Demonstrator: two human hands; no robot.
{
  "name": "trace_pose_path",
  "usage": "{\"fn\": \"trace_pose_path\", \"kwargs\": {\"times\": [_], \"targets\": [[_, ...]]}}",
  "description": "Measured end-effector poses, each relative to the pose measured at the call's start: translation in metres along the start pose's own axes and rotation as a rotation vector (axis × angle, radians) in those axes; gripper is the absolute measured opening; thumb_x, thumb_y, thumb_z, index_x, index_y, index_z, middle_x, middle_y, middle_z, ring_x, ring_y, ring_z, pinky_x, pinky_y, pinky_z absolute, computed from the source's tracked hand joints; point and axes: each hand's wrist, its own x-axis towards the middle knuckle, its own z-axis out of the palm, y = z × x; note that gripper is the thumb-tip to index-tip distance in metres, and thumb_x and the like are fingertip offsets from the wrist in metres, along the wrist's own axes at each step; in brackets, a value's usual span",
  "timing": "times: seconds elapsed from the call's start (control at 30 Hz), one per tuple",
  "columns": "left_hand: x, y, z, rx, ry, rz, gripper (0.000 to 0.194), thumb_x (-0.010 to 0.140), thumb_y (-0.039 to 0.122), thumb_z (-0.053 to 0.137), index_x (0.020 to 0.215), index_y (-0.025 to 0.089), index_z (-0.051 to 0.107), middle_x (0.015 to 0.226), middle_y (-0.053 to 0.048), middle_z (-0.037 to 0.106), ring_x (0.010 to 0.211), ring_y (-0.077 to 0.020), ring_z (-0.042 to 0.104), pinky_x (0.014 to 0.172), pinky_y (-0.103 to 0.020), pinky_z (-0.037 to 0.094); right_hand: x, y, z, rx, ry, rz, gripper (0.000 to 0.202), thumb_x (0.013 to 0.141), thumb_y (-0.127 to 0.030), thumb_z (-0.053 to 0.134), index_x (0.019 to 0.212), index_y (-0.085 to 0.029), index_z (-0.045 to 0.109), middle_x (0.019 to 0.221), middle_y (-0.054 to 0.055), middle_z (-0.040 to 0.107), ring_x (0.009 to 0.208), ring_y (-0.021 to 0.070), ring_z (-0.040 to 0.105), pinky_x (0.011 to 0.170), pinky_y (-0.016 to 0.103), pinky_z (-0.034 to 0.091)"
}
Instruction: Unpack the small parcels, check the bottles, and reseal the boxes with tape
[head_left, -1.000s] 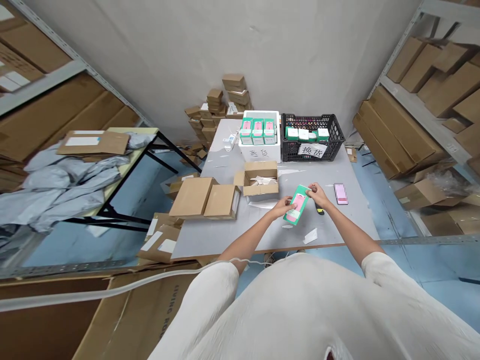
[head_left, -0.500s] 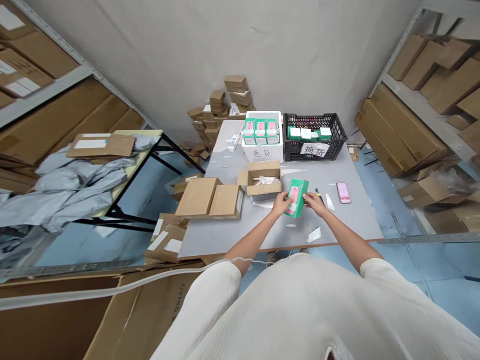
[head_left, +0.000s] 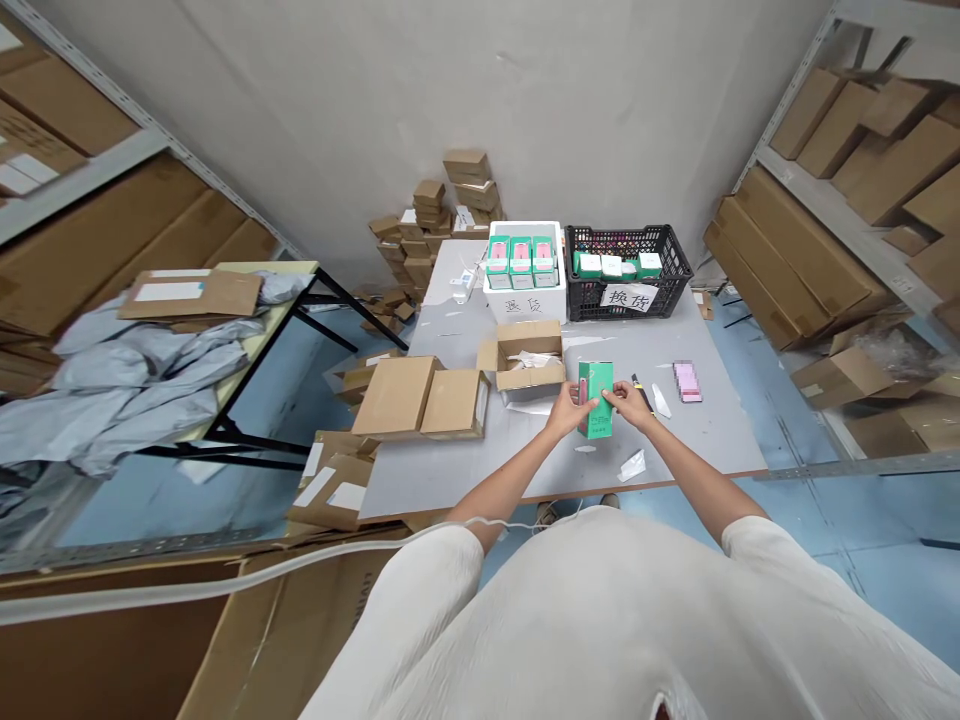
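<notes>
Between my two hands is a green box (head_left: 598,420) with a pink strip on its left side, its green printed face toward me. My left hand (head_left: 568,410) grips its left edge, and my right hand (head_left: 628,403) pinches the right edge. An open cardboard carton (head_left: 529,378) with crumpled white paper inside sits just beyond my left hand. To the right of my right hand lie a yellow-and-black cutter (head_left: 642,393), a white scrap (head_left: 661,401) and a pink phone-like item (head_left: 686,382). A crumpled white piece (head_left: 632,465) lies near the table's front edge.
At the table's back stand a white foam box (head_left: 525,304) holding green boxes and a black crate (head_left: 670,290) with more of them. Two closed cartons (head_left: 396,396) are on the left. Grey parcels (head_left: 150,375) cover a side table; carton-laden shelves flank both sides.
The green box has been turned in my hands: its pink front now faces left and a plain green printed side faces me. It also stands more upright. The view has shifted slightly.
</notes>
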Motion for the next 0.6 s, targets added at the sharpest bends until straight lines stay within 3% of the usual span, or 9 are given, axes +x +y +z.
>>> {"fn": "trace_pose_path", "kwargs": {"times": [0.13,0.3,0.47,0.6], "targets": [[0.004,-0.014,-0.004,-0.16,-0.081,0.065,0.084,0.068,0.05,0.102,0.131,0.024,0.054,0.132,-0.014,0.07,0.116,-0.0283,0.072,0.103,-0.049,0.059,-0.003,-0.001,-0.001,-0.051,-0.074,-0.017,0.059,0.075,-0.077,0.078,0.095,-0.026,0.056,0.093,0.0,0.069,0.076,0.017,0.065,0.06,0.027,0.051],[0.006,-0.027,-0.011,-0.266,-0.225,0.141,0.077,0.068,0.041,0.102,0.127,0.021,0.057,0.135,-0.017,0.069,0.132,-0.0331,0.067,0.118,-0.057,0.05,-0.003,0.005,0.0,-0.096,-0.089,-0.118,0.063,0.068,-0.068,0.087,0.101,-0.027,0.053,0.106,0.001,0.07,0.075,0.0156,0.064,0.068,0.03,0.057],[0.003,-0.029,-0.004,-0.078,-0.107,0.07,0.057,0.067,0.03,0.097,0.116,0.019,0.069,0.125,-0.014,0.07,0.123,-0.0369,0.069,0.111,-0.056,0.054,-0.005,0.025,0.016,-0.288,0.015,-0.114,0.08,0.068,-0.05,0.091,0.135,-0.028,0.054,0.129,0.008,0.069,0.085,0.0209,0.072,0.081,0.039,0.062],[0.003,-0.03,0.006,0.054,-0.007,0.115,0.077,0.06,0.026,0.1,0.13,0.02,0.068,0.131,-0.013,0.068,0.132,-0.0381,0.064,0.115,-0.053,0.051,-0.007,0.035,0.03,-0.356,0.062,-0.163,0.084,0.07,-0.04,0.09,0.145,-0.027,0.054,0.128,0.011,0.07,0.106,0.0302,0.073,0.092,0.046,0.062]]}}
